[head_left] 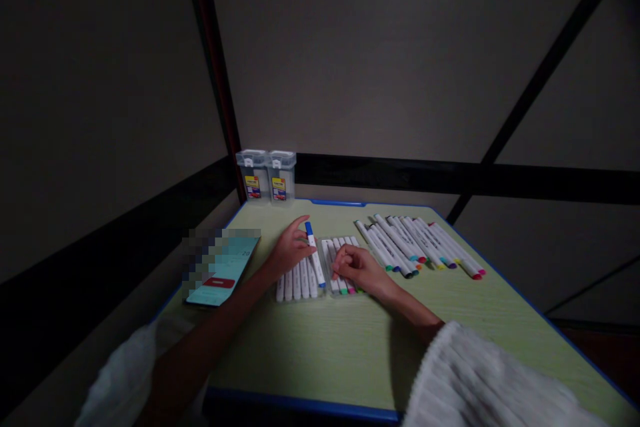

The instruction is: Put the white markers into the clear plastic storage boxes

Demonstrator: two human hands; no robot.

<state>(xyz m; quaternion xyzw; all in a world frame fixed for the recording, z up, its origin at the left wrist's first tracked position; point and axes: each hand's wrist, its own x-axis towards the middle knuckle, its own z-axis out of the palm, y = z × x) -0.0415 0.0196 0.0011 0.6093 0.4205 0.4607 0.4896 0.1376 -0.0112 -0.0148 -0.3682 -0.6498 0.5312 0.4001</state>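
Note:
My left hand is closed on a white marker with a blue cap, the thumb lying against its barrel. This marker slants over a clear tray where several white markers lie side by side. A second clear tray sits just to the right, with several more white markers in it, some with green and pink ends. Over that tray is my right hand, its fingers curled in and closed. Whether anything is between those fingers is hidden.
Loose white markers with coloured ends spread across the table's right side. Two clear lidded boxes stand at the back left corner. A phone with a lit screen lies left of my left forearm. Blue edging borders the green table.

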